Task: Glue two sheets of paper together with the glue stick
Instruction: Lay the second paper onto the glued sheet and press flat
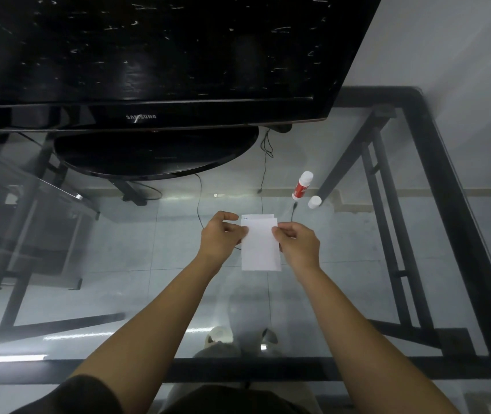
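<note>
Two small white paper sheets lie stacked on the glass table. The upper sheet (260,249) covers most of the lower sheet (257,217), whose far edge shows with a small blue mark. My left hand (223,234) pinches the upper sheet's left edge. On the opposite side, my right hand (296,242) pinches its right edge near the top corner. A red-and-white glue stick (301,186) lies on the glass beyond and to the right of the papers. Its white cap (314,202) sits loose just beside it.
A black television (148,55) on an oval stand (154,153) fills the far side of the glass table (357,264). The table's black frame (447,189) runs along the right and near edges. Cables and floor tiles show through the glass.
</note>
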`<state>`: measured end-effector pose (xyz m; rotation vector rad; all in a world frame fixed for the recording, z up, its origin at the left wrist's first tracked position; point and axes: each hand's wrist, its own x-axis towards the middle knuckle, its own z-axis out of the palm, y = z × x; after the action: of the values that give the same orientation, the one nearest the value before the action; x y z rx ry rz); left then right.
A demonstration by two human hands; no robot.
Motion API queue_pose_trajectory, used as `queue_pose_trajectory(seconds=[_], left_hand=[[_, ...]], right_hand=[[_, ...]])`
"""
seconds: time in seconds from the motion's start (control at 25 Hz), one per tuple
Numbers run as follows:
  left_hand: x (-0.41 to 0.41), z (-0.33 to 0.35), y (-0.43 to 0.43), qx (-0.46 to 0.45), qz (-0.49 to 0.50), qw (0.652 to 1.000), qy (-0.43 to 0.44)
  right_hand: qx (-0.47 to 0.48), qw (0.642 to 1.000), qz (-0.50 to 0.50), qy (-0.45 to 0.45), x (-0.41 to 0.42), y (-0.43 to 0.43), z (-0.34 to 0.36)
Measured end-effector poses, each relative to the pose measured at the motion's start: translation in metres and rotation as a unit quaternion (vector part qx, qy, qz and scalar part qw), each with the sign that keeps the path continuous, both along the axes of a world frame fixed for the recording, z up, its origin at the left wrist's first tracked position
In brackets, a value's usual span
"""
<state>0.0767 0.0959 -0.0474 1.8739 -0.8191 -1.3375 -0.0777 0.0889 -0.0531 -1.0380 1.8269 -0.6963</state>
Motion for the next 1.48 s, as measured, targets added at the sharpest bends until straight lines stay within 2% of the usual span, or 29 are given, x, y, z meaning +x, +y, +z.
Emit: queue_pose_trajectory(seconds=[0.2,0.4,0.92,1.28,1.4,1.48], left_hand=[[-0.005,-0.010,-0.010,-0.020,-0.009,0.995,-0.095],[-0.007,-0.015,-0.018,-0.015,-0.037,0.989,-0.142],[-0.014,-0.019,-0.021,0.001,-0.034,0.983,-0.183],[-0.026,-0.014,-0.020,0.005,-0.030,0.978,-0.208],[-0.027,-0.011,-0.020,0.014,-0.025,0.979,-0.202],[-0.026,-0.010,-0.021,0.023,-0.024,0.980,-0.194]], right_hand=[[-0.014,1.000,0.004,0.027,0.002,-0.017,-0.005],[-0.006,0.999,0.017,0.042,0.002,-0.022,-0.012],[-0.017,0.998,0.020,0.059,0.004,-0.023,-0.017],[-0.047,0.990,0.039,0.129,0.012,-0.020,-0.012],[-0.064,0.980,0.061,0.178,0.012,-0.019,-0.011],[-0.109,0.969,0.120,0.188,0.006,-0.016,-0.012]])
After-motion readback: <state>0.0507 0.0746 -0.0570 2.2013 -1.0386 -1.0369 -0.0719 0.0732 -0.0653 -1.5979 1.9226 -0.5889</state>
